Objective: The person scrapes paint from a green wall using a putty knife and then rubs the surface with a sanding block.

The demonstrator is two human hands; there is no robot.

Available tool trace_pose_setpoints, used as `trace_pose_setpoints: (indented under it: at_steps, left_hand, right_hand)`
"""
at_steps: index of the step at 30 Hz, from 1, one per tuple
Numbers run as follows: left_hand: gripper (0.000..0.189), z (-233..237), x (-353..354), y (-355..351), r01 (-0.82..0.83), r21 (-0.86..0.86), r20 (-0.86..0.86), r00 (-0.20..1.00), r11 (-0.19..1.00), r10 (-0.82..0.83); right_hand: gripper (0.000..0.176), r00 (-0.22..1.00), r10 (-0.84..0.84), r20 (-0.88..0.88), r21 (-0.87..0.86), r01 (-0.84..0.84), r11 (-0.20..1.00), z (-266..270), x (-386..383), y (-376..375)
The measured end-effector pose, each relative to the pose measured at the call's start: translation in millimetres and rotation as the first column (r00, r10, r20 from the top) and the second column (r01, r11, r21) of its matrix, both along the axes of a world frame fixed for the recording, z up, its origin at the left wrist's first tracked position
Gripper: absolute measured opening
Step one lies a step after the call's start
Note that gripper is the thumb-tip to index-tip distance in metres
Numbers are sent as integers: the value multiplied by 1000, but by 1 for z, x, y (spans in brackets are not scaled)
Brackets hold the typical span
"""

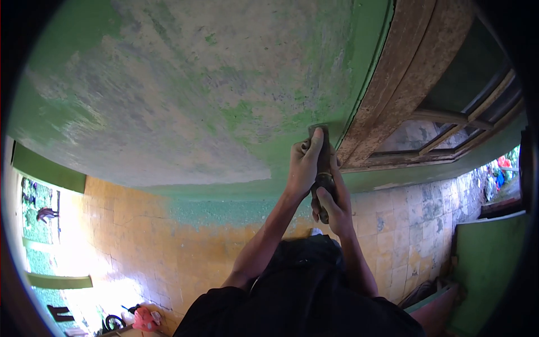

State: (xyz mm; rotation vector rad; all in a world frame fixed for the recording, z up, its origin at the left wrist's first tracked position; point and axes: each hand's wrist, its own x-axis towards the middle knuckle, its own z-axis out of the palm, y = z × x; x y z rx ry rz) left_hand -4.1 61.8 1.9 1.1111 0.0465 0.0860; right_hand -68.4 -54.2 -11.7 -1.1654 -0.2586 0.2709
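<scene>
A dark scraper [324, 164] with a flat blade and a rounded handle is held in both of my hands. My left hand [303, 167] is closed on its upper part, the thumb lying along the blade. Lower down, my right hand [335, 209] wraps the handle, thumb on top. The blade's end rests against the green wall [342, 106], a little left of the wooden window frame [387, 106]; whether it presses in cannot be seen. Across much of the wall the paint is worn to a patchy grey surface [168, 101].
Beneath the wall lies a yellow tiled floor [208, 253], with pale green specks [219, 211] along the wall's foot. A green panel [488, 269] stands at right. Bright openings show at both sides. A pink object [147, 319] sits at lower left.
</scene>
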Motion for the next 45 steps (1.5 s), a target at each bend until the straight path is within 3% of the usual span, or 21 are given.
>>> trace_pose_setpoints:
  at_steps: [3, 9, 14, 18, 21, 27, 30, 33, 38, 41, 45]
  left_hand:
    - [49, 1, 1, -13, 9, -48, 52, 999, 999, -7]
    - [47, 4, 5, -24, -37, -77, 105, 993, 996, 45]
    - [49, -1, 8, -29, -114, -65, 110, 987, 991, 121]
    - [49, 19, 12, -25, -149, -23, 120, 981, 989, 150]
    - [51, 17, 9, -26, -144, -40, 61, 987, 989, 146]
    - [52, 24, 7, -27, -113, -90, 88, 989, 989, 121]
    - [53, 12, 6, -24, -102, -76, 80, 991, 992, 108]
    - [53, 12, 7, -28, -110, -74, 61, 991, 991, 115]
    - [52, 23, 7, -23, -90, -90, 39, 995, 992, 94]
    - [52, 7, 8, -23, -98, -10, 60, 993, 995, 98]
    - [52, 27, 8, -16, -78, 7, 54, 996, 997, 78]
  right_hand:
    - [66, 993, 3, -118, 32, 1, 999, 5, 8, -7]
    - [60, 992, 57, -112, -53, -63, 997, 9, 21, -24]
    - [52, 997, 75, 8, -77, -74, 994, -12, 32, -27]
    - [47, 993, 106, 52, -69, -102, 992, 5, 48, -19]
    - [40, 995, 6, 104, -122, 6, 993, -1, 37, -17]
    - [34, 989, 31, 143, -199, -2, 980, 12, 41, -16]
    - [36, 981, -31, 190, -252, 79, 964, -6, 34, -15]
    - [32, 989, -3, 145, -319, 49, 947, 3, 35, -22]
    - [32, 979, -72, 193, -238, 118, 964, -12, 33, -11]
    - [33, 972, -69, 224, -232, 122, 965, -11, 35, -9]
    - [32, 962, -133, 239, -195, 181, 964, -6, 32, 0]
